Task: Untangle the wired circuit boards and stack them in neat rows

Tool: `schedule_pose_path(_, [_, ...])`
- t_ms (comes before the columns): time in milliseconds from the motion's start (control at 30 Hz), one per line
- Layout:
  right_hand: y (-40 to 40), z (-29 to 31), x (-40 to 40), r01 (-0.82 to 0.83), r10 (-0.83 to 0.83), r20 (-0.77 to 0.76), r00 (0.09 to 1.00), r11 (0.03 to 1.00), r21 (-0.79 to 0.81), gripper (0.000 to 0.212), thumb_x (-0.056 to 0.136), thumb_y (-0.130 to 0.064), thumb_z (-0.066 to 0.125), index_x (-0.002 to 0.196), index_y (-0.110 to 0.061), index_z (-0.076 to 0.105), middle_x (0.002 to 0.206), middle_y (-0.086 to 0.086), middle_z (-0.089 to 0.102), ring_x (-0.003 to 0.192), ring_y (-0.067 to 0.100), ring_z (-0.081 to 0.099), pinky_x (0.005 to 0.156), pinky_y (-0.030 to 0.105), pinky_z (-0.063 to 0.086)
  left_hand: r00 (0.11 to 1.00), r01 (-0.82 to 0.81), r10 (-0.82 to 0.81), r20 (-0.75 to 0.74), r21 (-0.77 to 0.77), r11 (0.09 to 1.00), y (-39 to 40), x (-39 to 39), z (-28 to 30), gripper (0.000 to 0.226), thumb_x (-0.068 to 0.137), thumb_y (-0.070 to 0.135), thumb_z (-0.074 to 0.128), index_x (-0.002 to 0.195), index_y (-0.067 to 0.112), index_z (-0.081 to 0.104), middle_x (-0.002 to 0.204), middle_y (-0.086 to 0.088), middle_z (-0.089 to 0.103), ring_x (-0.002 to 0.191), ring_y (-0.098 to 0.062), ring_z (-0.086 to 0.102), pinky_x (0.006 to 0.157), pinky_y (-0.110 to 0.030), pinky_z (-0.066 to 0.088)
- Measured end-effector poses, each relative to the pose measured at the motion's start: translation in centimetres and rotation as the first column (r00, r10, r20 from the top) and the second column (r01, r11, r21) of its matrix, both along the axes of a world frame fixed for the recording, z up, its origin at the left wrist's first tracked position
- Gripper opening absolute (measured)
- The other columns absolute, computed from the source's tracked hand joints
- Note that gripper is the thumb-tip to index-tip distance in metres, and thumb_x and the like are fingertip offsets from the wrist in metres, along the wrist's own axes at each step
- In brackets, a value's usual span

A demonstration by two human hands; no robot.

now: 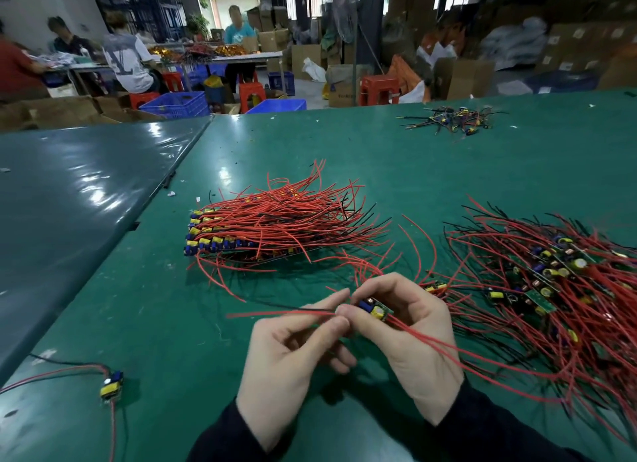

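The small circuit board sits between both hands, just above the green table near its front edge, with its blue and yellow parts facing up and its red wires trailing off to the right toward the tangled pile. The right hand curls round the board from behind, fingers bent over its far edge and thumb against the near one. The left hand pinches the leads at the board's left end between thumb and forefinger, where a red and a black wire run out leftward; its other fingers are loosely curled beneath. The board looks light and stiff, likely easy to hold by its bare edges, while the upright capacitors and solder joints seem the fragile part, so I would not tug hard on a wire. The wires look thin, springy and prone to snagging on their neighbours; drawing them out along their length probably frees them best. Ahead and to the left lies the sorted stack, boards lined in rows with wires fanned to the right. A single stray board rests near the left corner, and a small heap of scraps lies far across the table.
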State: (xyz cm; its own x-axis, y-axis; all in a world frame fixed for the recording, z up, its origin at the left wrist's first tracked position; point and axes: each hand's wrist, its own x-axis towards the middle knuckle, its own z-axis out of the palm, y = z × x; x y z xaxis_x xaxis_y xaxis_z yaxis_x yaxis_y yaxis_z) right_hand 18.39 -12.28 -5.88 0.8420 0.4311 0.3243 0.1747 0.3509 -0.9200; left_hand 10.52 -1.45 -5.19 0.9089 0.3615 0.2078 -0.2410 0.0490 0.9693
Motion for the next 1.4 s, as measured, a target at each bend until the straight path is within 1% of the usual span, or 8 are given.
schedule_pose_path(100, [-0.2,-0.1,0.2,-0.044,0.045,0.043,0.998,0.999,-0.023,0.022,0.062,-0.011,0.083,0.076,-0.012,0.066,0.073,0.004,0.07,0.067,0.009,0.063,0.065,0.017,0.049,0.993,-0.1,0.098,0.063,0.034,0.994,0.6,0.3,-1.3,0.016,0.079,0.016,0.065,0.086,0.008,0.078,0.081,-0.011,0.07,0.053,-0.017,0.062,0.046,-0.023,0.048])
schedule_pose_path(267, [-0.5,0.1,0.5,-0.229,0.246,0.124,0.961,0.964,-0.136,0.048,0.067,0.007,0.074,0.105,-0.019,0.062,0.094,0.006,0.071,0.081,0.016,0.067,0.076,0.022,0.051,0.988,-0.123,0.127,0.086,-0.05,0.991,2.1,0.0,-0.8,0.02,0.075,0.025,0.066,0.076,0.009,0.077,0.071,-0.008,0.07,0.059,-0.01,0.058,0.046,-0.019,0.044])
schedule_pose_path(433, [-0.6,0.9,1.3,-0.553,0.53,-0.363,0.766,0.832,0.047,0.047,0.06,0.01,0.045,0.103,0.0,0.062,0.095,0.017,0.069,0.075,0.027,0.07,0.064,0.026,0.055,0.987,-0.139,0.137,0.082,0.022,0.99,2.9,-0.3,-0.4,0.021,0.077,0.026,0.063,0.073,0.009,0.075,0.058,-0.003,0.062,0.048,-0.009,0.052,0.041,-0.016,0.039])
schedule_pose_path(567, [-0.3,0.7,0.6,-0.562,0.475,-0.388,0.79,0.813,-0.15,0.024,0.076,-0.013,0.074,0.087,0.005,0.063,0.075,0.016,0.068,0.055,0.023,0.066,0.051,0.023,0.051,0.981,-0.187,0.178,0.078,0.143,0.972,2.3,-0.1,-0.9,0.018,0.08,0.023,0.061,0.073,0.012,0.073,0.052,0.0,0.053,0.045,-0.006,0.043,0.042,-0.016,0.034])
schedule_pose_path(800, [-0.2,0.6,0.4,-0.539,0.458,-0.317,0.83,0.805,-0.249,0.01,0.088,-0.006,0.056,0.083,0.001,0.06,0.064,0.007,0.066,0.051,0.017,0.065,0.048,0.02,0.05,0.972,-0.232,0.2,0.122,0.371,0.899,2.7,0.1,-1.2,0.01,0.077,0.015,0.065,0.072,0.014,0.074,0.079,0.002,0.073,0.075,-0.008,0.066,0.068,-0.015,0.047])
schedule_pose_path(1000, [-0.2,0.6,-0.2,-0.59,0.528,-0.264,0.807,0.739,-0.325,0.012,0.092,-0.003,0.054,0.083,0.002,0.059,0.07,0.008,0.065,0.055,0.015,0.066,0.052,0.021,0.051,0.99,-0.138,0.136,0.025,0.193,0.971,2.6,0.1,-1.3,0.014,0.078,0.014,0.061,0.08,0.01,0.075,0.077,-0.006,0.074,0.071,-0.014,0.07,0.066,-0.018,0.051])
schedule_pose_path(1233, [-0.1,0.7,-0.2,-0.606,0.511,-0.337,0.791,0.733,-0.309,0.015,0.091,-0.007,0.055,0.083,0.004,0.059,0.065,0.011,0.064,0.049,0.018,0.065,0.046,0.022,0.05,0.959,-0.283,0.263,0.108,0.407,0.869,2.1,-0.2,-1.7,0.018,0.081,0.011,0.061,0.075,0.02,0.075,0.079,0.007,0.074,0.074,-0.013,0.071,0.065,-0.026,0.056])
schedule_pose_path(1400, [-0.2,1.1,0.1,-0.581,0.459,-0.385,0.8,0.754,-0.307,0.028,0.092,-0.018,0.051,0.068,-0.005,0.056,0.058,0.011,0.062,0.043,0.018,0.061,0.041,0.02,0.045,0.987,-0.16,0.163,0.003,0.205,0.965,2.1,0.0,-1.2,0.018,0.082,0.021,0.063,0.076,0.01,0.076,0.084,-0.002,0.075,0.081,-0.016,0.072,0.069,-0.024,0.056])
